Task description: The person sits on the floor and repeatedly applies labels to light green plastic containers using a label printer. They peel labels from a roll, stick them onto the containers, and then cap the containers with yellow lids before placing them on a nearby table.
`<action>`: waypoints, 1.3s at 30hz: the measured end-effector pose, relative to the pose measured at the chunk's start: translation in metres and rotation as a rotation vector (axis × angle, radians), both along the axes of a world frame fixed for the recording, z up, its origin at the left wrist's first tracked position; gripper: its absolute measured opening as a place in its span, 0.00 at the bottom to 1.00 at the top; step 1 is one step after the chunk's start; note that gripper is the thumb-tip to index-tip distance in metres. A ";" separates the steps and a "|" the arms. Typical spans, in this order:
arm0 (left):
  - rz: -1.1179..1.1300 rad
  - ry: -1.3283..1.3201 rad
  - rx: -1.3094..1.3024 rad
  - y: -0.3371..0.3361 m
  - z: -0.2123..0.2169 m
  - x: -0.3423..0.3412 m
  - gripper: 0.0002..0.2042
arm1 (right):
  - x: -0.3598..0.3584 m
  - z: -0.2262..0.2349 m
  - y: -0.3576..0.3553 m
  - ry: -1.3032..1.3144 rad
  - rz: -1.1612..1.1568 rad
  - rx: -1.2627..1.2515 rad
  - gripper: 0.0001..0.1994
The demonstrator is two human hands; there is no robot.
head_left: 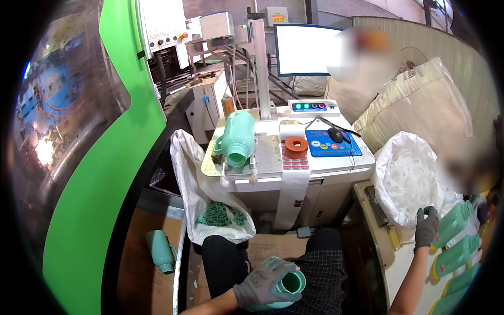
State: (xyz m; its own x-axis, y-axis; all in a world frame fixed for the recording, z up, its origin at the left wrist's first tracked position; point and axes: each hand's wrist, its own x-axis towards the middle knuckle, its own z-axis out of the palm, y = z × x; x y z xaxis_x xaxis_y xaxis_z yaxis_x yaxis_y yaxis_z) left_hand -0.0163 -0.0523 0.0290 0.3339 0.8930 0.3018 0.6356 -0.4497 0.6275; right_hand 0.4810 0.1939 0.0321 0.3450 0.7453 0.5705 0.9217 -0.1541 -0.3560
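Observation:
My left hand, in a grey glove, wraps round a teal plastic jug over my lap. The jug's round open mouth tilts up toward me, and the hand and glove hide part of its body. Out to the right, my gloved right hand is at the lower edge of a white sack full of translucent plastic rings. Its fingers point away from me and look slightly apart, with nothing visible in them. Close beside it lie several teal jugs with yellow rims, the nearest one almost touching the hand.
Ahead, another teal jug lies on a white marking machine's table, beside an orange tape roll and a mouse. A sack of green scraps hangs below. One jug lies in the left bin; a green machine panel flanks it.

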 end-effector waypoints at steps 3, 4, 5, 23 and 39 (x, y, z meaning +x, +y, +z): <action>-0.032 -0.037 0.028 0.019 0.014 0.008 0.39 | 0.012 -0.033 -0.003 0.465 0.417 0.096 0.11; 0.078 -0.081 -0.011 0.018 0.016 0.011 0.43 | -0.045 -0.033 -0.013 0.331 0.434 0.001 0.10; 0.179 -0.044 -0.011 0.014 0.016 0.012 0.49 | -0.114 -0.006 -0.040 0.601 0.742 -0.093 0.13; -0.106 0.140 0.219 0.009 0.041 0.004 0.13 | -0.271 -0.008 -0.206 0.217 1.441 -0.119 0.24; -0.302 0.949 0.021 0.046 0.079 0.003 0.28 | -0.295 -0.034 -0.215 0.080 1.346 -0.237 0.17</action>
